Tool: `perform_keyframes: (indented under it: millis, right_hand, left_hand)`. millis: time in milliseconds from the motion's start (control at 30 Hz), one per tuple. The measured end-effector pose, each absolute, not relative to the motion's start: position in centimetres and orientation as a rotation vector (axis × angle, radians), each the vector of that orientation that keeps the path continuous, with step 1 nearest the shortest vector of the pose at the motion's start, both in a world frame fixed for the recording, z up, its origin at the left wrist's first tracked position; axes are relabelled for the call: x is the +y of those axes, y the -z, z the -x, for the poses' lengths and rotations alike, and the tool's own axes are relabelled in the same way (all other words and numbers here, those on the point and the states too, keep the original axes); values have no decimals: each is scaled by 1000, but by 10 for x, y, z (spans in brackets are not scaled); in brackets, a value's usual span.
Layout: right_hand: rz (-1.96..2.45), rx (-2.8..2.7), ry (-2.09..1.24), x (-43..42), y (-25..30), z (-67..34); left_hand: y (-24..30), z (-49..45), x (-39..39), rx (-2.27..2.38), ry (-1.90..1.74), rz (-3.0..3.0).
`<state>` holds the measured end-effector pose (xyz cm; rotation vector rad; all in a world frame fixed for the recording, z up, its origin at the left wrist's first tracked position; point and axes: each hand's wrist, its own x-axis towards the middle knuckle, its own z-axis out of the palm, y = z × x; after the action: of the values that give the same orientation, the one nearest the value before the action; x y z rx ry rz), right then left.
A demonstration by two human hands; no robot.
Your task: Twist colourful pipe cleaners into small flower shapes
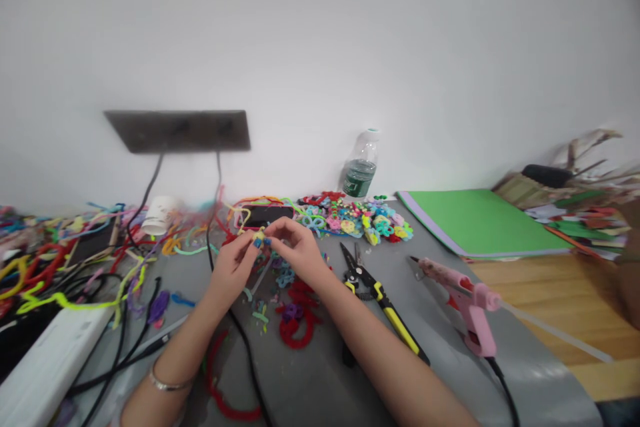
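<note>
My left hand (235, 261) and my right hand (299, 247) meet above the middle of the grey table, fingers pinched together. Between the fingertips is a small pale-yellow pipe cleaner piece (259, 236), partly covered by the fingers; its exact shape is too small to make out. Both hands seem to grip it. Just beneath them lie short blue pipe cleaner bits (285, 275) and a red pipe cleaner coil (296, 332) with a purple piece on it. Behind the hands rests a dark phone (267, 215).
Yellow-and-black pliers (385, 307) and a pink glue gun (467, 303) lie at right, near green sheets (480, 220). A bottle (361, 167) stands behind colourful pipe cleaner flowers (345, 217). Leftward are a paper cup (159, 215), a white power strip (55, 367) and black cables (245, 340).
</note>
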<state>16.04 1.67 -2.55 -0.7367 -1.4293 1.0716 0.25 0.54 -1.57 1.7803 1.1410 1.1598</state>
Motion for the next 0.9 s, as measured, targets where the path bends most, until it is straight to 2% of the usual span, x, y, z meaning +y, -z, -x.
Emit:
perform_keyframes:
  millis: [267, 667, 900]
  right_hand:
    - [730, -1523, -689, 17, 23, -162]
    - [805, -1538, -808, 14, 21, -163]
    - [884, -1602, -697, 11, 22, -161]
  left_hand:
    - [17, -5, 5, 1199, -1177, -1739]
    - [24, -2, 7, 1231, -1229, -1951]
    - [22, -2, 6, 1262, -1231, -2263]
